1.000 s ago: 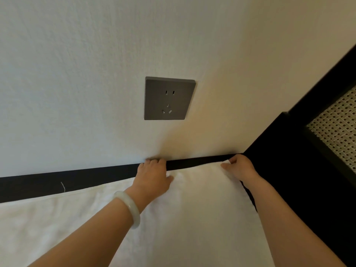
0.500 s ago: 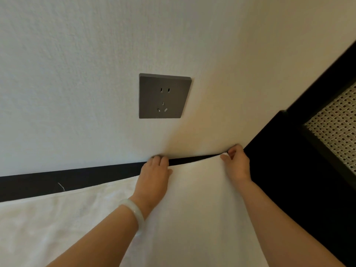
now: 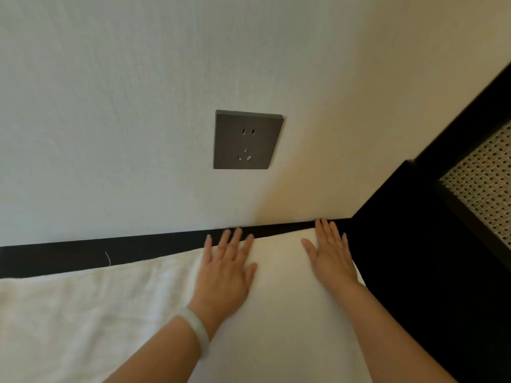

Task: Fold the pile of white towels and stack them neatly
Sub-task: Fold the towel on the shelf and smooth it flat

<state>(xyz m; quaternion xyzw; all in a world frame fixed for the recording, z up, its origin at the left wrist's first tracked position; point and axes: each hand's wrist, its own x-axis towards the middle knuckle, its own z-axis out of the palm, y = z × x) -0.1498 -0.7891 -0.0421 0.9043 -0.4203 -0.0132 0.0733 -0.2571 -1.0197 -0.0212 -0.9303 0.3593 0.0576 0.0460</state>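
While both palms lie flat with fingers straight, the left hand (image 3: 225, 268) and right hand (image 3: 330, 251) press the white towel (image 3: 279, 313) beneath them, gripping nothing.

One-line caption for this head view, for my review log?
Left hand and right hand press flat on a white towel beside a dark ledge, under a grey wall socket.

Single head view – close, angled forward and down at wall (image 3: 110, 106) and towel (image 3: 276, 313).
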